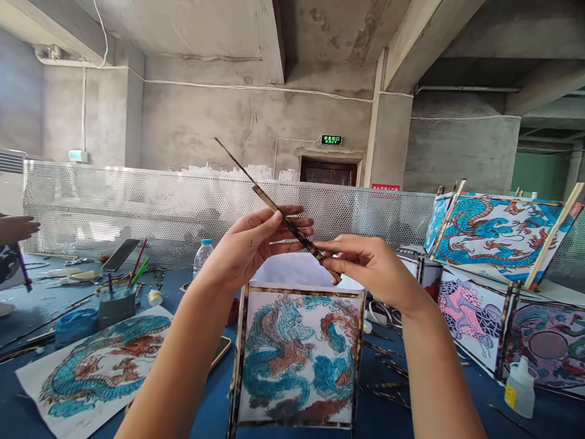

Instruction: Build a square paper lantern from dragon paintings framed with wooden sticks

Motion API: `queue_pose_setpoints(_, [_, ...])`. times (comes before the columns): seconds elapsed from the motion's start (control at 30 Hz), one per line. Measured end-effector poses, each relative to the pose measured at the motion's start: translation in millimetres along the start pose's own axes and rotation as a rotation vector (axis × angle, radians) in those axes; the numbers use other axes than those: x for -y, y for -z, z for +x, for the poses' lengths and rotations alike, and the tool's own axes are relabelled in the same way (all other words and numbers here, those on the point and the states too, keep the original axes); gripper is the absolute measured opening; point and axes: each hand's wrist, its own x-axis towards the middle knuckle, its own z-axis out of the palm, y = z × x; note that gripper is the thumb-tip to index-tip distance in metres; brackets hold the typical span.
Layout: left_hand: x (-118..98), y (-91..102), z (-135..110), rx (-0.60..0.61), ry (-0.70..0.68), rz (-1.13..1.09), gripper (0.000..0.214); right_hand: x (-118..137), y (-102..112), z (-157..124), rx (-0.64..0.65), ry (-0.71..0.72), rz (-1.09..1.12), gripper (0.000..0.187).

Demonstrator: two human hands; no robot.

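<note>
My left hand pinches dark mottled wooden sticks between thumb and fingers, its other fingertips spread behind them. One thinner stick runs out past the upper left end. Closed on the lower right end is my right hand. The sticks are held slanting in the air, above a box-like lantern frame edged with similar sticks. Its front panel carries a painted blue and brown dragon. How many sticks are in my hands I cannot tell.
On the left lie a dragon painting, a cup with brushes and a phone; another person's hand is beyond. At right stand painted lanterns, a glue bottle and loose sticks. A perforated metal screen runs behind.
</note>
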Motion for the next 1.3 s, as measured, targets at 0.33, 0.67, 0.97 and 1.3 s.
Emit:
queue_pose_setpoints(0.33, [3.7, 0.4, 1.9, -0.005, -0.078, 0.076, 0.028, 0.0, 1.0, -1.2, -0.029, -0.015, -0.037, 0.025])
queue_pose_setpoints(0.67, [4.0, 2.0, 1.5, 0.003, -0.121, 0.115, 0.030, -0.3, 2.9, 0.1, -0.058, 0.014, -0.127, 0.024])
queue_pose_setpoints(0.97, [3.7, -6.1, 0.4, -0.048, -0.125, 0.179, 0.026, 4.7, 1.8, -0.3, -0.110, 0.035, -0.316, 0.022])
queue_pose_setpoints(1.3, [2.9, -10.7, -1.4, -0.129, -0.189, 0.222, 0.024, 11.8, -4.4, -1.0, -0.160, 0.092, -0.489, 0.029])
